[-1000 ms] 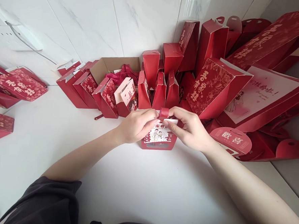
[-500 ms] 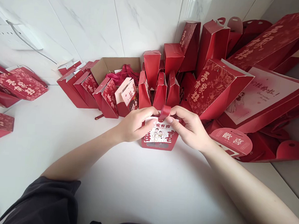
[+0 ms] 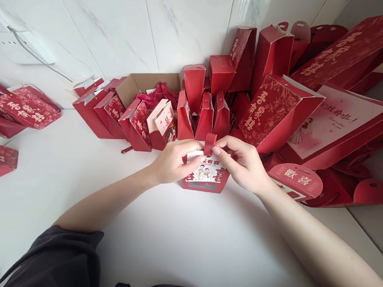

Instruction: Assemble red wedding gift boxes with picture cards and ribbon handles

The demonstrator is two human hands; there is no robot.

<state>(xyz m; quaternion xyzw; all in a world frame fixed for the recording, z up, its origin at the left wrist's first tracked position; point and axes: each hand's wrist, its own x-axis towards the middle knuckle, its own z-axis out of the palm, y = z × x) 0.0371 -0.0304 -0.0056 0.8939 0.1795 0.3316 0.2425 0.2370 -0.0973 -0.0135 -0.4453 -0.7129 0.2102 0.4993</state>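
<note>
A small red and white gift box (image 3: 205, 174) stands on the table in front of me, printed with a couple in wedding clothes and a clear window at its lower front. From its top rises a looped red strap (image 3: 210, 142). My left hand (image 3: 175, 160) is closed on the box's upper left edge, thumb across the front. On the other side, my right hand (image 3: 242, 164) pinches at the base of the strap with thumb and forefinger. The strap's fastening is partly hidden by the fingers.
Several red gift boxes (image 3: 206, 116) stand close behind my hands. An open cardboard box (image 3: 129, 92) holds dark red ribbon (image 3: 160, 94). Larger red boxes (image 3: 278, 110) crowd the right side, and more boxes (image 3: 28, 107) lie at far left. A tiled wall (image 3: 104, 25) closes the back.
The strap's loop has turned and stands more upright. The box has shifted very slightly to the right, and both hands stay at its top.
</note>
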